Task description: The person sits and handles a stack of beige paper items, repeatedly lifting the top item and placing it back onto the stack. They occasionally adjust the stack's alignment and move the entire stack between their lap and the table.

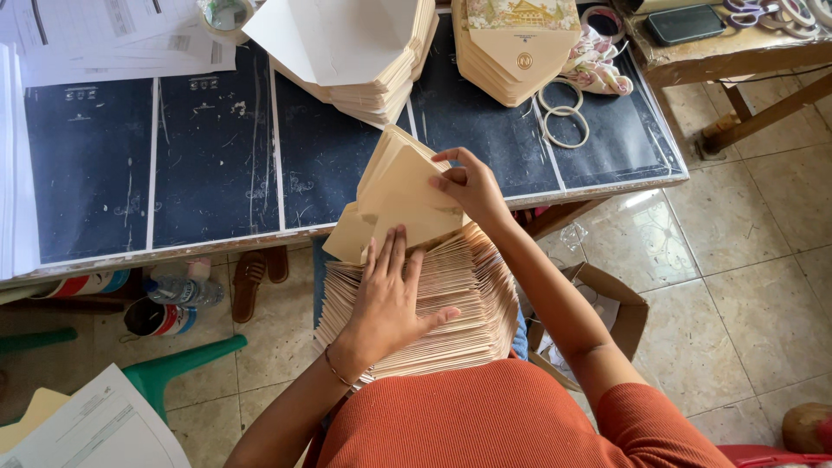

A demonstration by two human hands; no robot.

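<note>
A fanned stack of cream envelopes [451,295] is held on the lap, at the near edge of the desk [217,156]. The left hand [387,303] is laid flat on the fan, fingers spread, its grip apart and pressing down. A few envelopes [403,195] are lifted upright at the fan's far end, and the grip of the right hand [468,184] is clamped on their top edge.

On the desk, 2 further stacks are seen: 1 of cream envelopes with open flaps [364,52] and 1 of closed envelopes with a round gold seal and a green-and-pink printed band on top [517,43]. 2 white rings [563,113] lie beside the second stack. White printed sheets [104,35] are spread at the far left corner. Under the desk, 1 brown sandal [249,282] and 1 plastic bottle [178,290] are seen; 1 open cardboard box [607,316] stands on the tiled floor to the right.
</note>
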